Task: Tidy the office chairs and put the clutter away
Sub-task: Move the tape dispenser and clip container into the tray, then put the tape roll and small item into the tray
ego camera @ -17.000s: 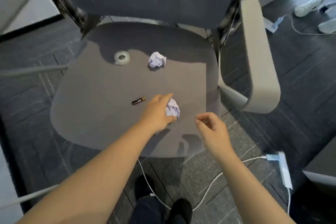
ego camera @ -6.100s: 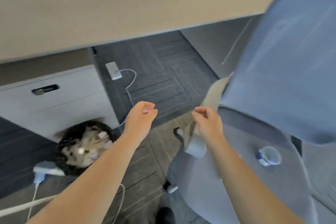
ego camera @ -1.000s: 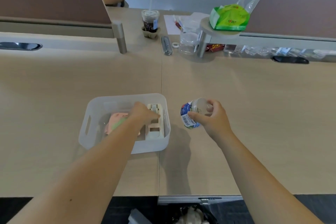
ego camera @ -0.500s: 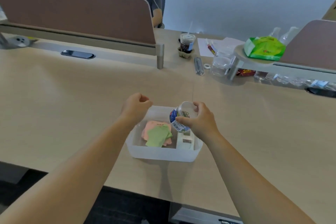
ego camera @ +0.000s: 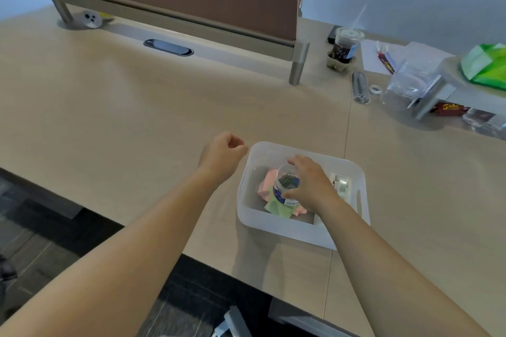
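**Lowering the clip jar into the bin**

Gripping the small clear jar of binder clips from above and from its right side, our right hand is holding it inside the translucent plastic bin, with the fingers wrapped around its upper wall and lid end. The jar is tilting, its long axis leaning up and away from us, its labelled base pointing down at the pink and green sticky notes lying on the bin floor. We cannot tell whether the base is already touching them. A white tape dispenser is sitting just to the right of the hand, in the same bin. Our left hand is hovering over the desk just beside the bin's left rim, loosely curled on nothing. We are judging that the jar's way down is straight and short, and that the right hand is the one placed to finish it.
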The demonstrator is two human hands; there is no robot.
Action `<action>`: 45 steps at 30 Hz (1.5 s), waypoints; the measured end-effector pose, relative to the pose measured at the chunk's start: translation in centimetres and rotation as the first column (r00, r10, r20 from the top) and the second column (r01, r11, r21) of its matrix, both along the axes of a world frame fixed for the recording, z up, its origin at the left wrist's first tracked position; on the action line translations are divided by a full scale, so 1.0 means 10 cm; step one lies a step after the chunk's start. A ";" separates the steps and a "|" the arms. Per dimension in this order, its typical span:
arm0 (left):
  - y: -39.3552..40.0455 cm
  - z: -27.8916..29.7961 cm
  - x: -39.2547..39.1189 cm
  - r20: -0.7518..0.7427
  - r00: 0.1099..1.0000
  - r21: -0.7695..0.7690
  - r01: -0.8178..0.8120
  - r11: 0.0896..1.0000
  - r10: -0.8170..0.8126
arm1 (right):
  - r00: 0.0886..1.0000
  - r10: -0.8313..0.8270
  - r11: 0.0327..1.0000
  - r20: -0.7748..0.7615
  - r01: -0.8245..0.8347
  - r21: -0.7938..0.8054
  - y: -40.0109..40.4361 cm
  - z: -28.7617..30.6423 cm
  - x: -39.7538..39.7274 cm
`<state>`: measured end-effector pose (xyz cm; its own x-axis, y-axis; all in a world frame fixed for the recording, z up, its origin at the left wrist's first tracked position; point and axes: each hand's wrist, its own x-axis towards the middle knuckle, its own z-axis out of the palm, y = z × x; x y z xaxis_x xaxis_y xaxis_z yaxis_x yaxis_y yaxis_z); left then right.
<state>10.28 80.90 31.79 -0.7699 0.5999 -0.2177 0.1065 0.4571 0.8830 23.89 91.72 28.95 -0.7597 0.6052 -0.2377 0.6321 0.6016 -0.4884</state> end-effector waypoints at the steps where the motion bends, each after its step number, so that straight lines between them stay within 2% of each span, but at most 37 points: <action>1: 0.00 0.01 0.02 0.000 1.000 0.008 0.003 1.000 -0.003 | 1.000 -0.008 1.000 -0.017 0.009 0.016 -0.01 0.03 0.01; 6: -0.07 0.16 0.21 -0.006 1.000 0.039 0.016 0.999 -0.016 | 0.964 -0.118 0.988 -0.238 0.137 0.066 -0.09 0.33 0.12; 9: -0.19 0.32 0.37 -0.031 0.999 0.060 0.024 0.998 -0.022 | 0.930 -0.139 0.988 -0.341 0.154 0.016 -0.20 0.55 0.22; 14: -0.77 0.70 0.70 -0.119 0.991 0.117 -0.044 0.992 0.058 | 0.898 -0.047 0.999 -0.438 0.052 -0.002 -0.70 0.97 0.41; 22: -2.35 1.06 1.15 -0.283 0.905 0.094 -0.303 0.948 0.318 | 0.841 0.190 0.962 -0.507 -0.262 -0.072 -1.97 1.32 0.45; 27: -3.42 1.13 1.29 -0.302 0.810 0.074 -0.505 0.860 0.502 | 0.789 0.324 0.892 -0.522 -0.439 -0.108 -2.82 1.32 0.30; 32: -4.42 1.16 1.47 -0.299 0.705 0.041 -0.663 0.747 0.643 | 0.700 0.474 0.784 -0.534 -0.612 -0.105 -3.65 1.34 0.15; 39: -5.71 1.05 1.58 -0.296 0.547 0.011 -0.818 0.575 0.783 | 0.640 0.606 0.676 -0.472 -0.727 -0.118 -4.85 1.24 -0.14; 45: -6.86 0.80 1.40 -0.223 0.519 -0.030 -0.850 0.526 0.825 | 0.629 0.647 0.635 -0.430 -0.758 -0.153 -6.02 1.04 -0.45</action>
<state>24.26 12.31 39.76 -0.9295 -0.3641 -0.0588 -0.2516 0.5092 0.8230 19.44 31.55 39.33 -0.9778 -0.2082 0.0224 -0.1428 0.5849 -0.7985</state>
